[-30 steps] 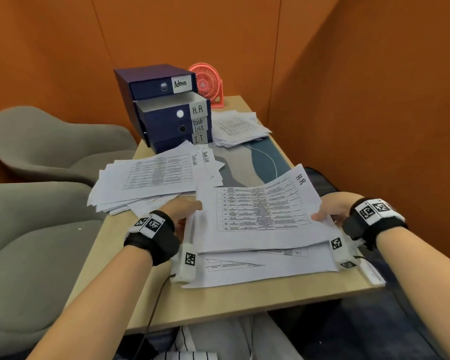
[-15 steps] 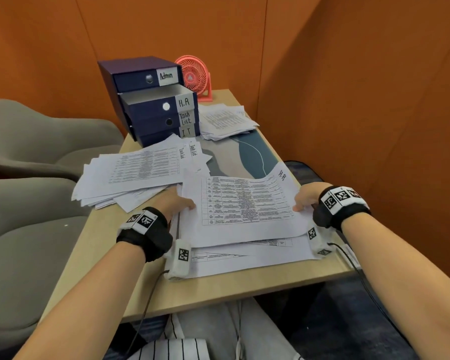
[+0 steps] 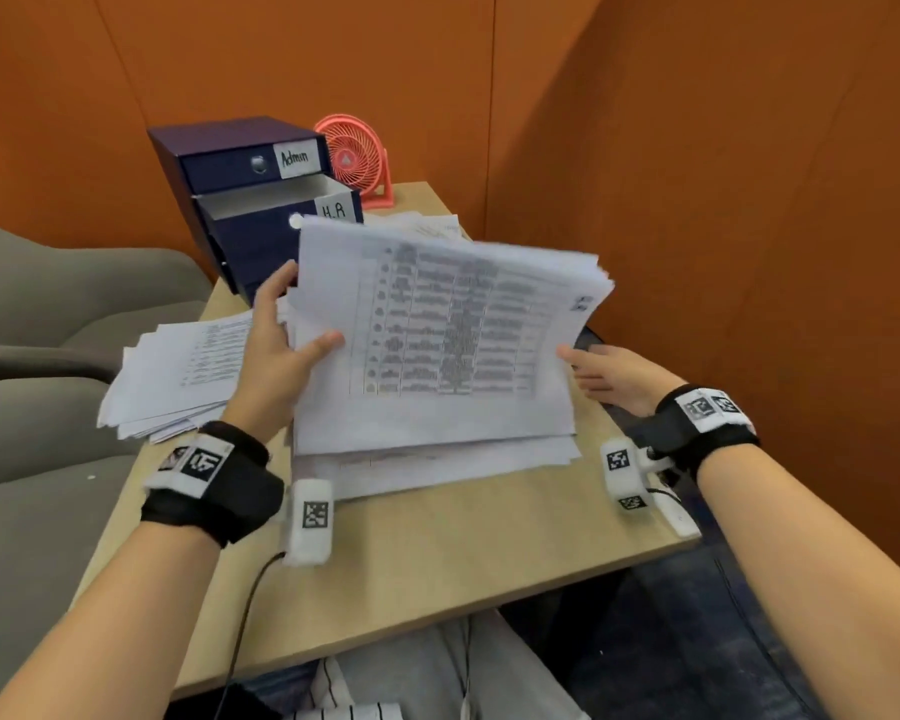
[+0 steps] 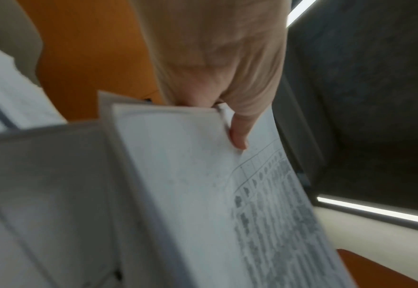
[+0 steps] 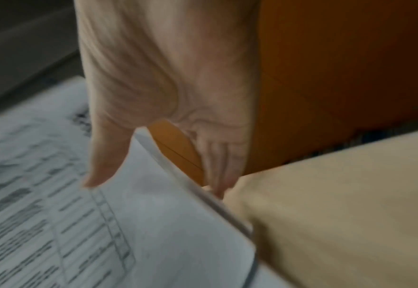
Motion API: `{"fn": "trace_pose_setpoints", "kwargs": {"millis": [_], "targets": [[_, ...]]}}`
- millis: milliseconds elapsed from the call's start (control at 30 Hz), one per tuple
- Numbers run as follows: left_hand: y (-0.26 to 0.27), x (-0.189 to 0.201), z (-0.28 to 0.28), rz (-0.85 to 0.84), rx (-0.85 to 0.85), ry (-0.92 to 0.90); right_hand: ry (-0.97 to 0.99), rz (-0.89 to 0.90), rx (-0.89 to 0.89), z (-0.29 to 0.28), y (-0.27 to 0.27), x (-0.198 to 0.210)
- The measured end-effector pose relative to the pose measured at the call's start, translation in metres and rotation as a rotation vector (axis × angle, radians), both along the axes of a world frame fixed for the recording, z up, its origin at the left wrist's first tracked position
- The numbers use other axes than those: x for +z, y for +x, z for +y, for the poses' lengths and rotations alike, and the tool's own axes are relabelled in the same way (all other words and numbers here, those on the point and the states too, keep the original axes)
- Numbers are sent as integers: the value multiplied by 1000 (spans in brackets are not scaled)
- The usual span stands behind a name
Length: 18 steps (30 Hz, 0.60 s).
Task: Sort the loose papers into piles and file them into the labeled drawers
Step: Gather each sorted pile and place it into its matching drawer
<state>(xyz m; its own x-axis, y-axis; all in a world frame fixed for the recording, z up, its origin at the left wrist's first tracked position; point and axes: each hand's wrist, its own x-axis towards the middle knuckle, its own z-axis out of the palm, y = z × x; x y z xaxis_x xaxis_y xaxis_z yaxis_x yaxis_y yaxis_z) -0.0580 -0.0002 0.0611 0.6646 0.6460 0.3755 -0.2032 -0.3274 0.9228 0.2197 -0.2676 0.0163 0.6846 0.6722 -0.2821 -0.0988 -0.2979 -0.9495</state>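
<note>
Carrying the H.R stack of papers [image 3: 437, 345] toward the open H.R drawer [image 3: 276, 210] goes best with both edges pinched evenly, so no sheet slides out. The left hand [image 3: 276, 350] has its thumb on top and its fingers behind the stack's left edge; the right hand [image 3: 614, 376] has its thumb on the sheet and its fingers beneath. Between the two thumbs the stack, white and printed with tables, hangs tilted above other papers on the desk [image 3: 437, 553].

Even indoor light, motion-blurred wrist views
</note>
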Motion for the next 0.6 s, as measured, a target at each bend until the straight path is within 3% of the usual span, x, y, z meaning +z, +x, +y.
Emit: {"fn": "trace_pose_setpoints", "kwargs": {"millis": [100, 200, 300, 433, 500, 600], "targets": [[1, 28, 2, -116, -43, 4, 309, -15, 65, 4, -7, 29], [0, 46, 6, -186, -33, 40, 472, -79, 11, 11, -9, 64], [0, 40, 13, -171, 8, 13, 466, -151, 37, 11, -10, 67], [6, -10, 12, -38, 66, -78, 290, -340, 88, 15, -27, 35], [12, -31, 12, 33, 140, -112, 304, -288, 28, 20, -34, 25], [23, -23, 11, 34, 285, -100, 422, -233, -19, 30, -42, 36]]}}
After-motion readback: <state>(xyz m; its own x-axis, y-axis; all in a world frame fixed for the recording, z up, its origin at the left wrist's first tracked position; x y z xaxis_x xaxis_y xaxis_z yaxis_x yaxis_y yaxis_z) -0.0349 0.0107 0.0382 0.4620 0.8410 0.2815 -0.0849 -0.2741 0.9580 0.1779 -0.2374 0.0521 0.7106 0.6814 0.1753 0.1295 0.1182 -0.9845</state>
